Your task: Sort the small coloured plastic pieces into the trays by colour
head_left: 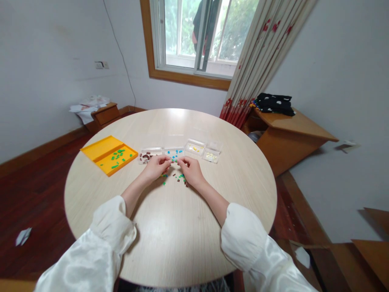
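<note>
Above the middle of the table, my left hand (158, 166) and my right hand (191, 169) meet almost fingertip to fingertip. Each is closed in a pinch. Tiny green building bricks (175, 161) show at the fingertips; their exact shape is too small to make out. Loose green bricks (181, 176) and brown bricks (178, 180) lie on the table below and between my hands. Just beyond my left hand is a clear box of brown bricks (146, 155). Blue bricks (174, 157) lie in another clear box behind my fingertips.
An open orange box (105, 152) with several green bricks sits on the round table (170, 231) at the left. Clear boxes with yellow pieces (196, 149) and pale pieces (211, 156) stand right of centre. A wooden cabinet (291, 138) is beyond the table's right edge.
</note>
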The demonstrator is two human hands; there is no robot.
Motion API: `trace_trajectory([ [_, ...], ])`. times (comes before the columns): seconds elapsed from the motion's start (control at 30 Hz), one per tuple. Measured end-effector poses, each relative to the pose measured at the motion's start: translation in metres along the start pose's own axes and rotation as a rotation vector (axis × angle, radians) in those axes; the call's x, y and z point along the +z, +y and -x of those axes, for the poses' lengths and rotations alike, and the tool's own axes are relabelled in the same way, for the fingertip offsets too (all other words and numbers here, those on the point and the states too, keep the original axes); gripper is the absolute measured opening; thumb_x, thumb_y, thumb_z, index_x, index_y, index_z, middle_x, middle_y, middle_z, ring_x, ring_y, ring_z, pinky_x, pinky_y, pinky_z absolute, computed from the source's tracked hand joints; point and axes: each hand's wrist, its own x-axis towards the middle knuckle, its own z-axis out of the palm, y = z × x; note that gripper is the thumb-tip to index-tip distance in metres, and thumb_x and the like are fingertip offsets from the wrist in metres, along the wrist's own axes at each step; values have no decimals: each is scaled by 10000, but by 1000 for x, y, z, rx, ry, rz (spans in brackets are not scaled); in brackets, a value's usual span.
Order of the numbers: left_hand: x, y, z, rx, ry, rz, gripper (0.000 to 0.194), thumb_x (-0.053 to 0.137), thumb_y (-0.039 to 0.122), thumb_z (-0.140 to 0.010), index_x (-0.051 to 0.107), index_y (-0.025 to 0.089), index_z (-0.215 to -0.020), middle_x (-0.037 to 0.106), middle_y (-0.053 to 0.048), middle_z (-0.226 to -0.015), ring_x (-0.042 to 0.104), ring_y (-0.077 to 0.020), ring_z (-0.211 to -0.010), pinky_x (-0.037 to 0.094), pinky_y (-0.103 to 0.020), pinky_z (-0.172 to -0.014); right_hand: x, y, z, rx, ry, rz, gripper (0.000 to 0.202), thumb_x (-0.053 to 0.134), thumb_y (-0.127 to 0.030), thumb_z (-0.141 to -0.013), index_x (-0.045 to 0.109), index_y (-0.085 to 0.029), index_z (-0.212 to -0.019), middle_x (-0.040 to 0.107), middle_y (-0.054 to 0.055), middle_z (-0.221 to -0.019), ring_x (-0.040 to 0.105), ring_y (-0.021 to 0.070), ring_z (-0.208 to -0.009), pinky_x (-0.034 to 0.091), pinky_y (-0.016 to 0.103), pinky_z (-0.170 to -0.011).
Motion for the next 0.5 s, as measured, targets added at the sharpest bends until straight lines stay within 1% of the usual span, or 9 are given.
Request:
trace_trajectory([
  [0.1,2,0,1,-21,-51,14,278,676,404,-638,562,152,-609,447,52,-436,386,-67,-389,292,-197,-405,1,2,-1,59,9,-107,209,564,-327,-782,654,-161,-693,663,10,-693,556,124,-648,441,252,-657],
  [0.2,3,0,2,-42,-75,58,297,684,425,-636,565,153,-628,447,52,-444,396,-68,-396,313,-200,-413,1,3,-2,81,8,-148,202,566,-319,-766,643,-163,-663,659,5,-685,550,118,-637,443,250,-652],
  [0.5,3,-1,3,-69,-75,109,340,709,447,-614,546,149,-596,474,34,-471,413,-62,-394,309,-199,-408,2,5,-2,90,5,-190,197,574,-311,-758,647,-161,-655,648,0,-659,553,116,-633,439,250,-651],
])
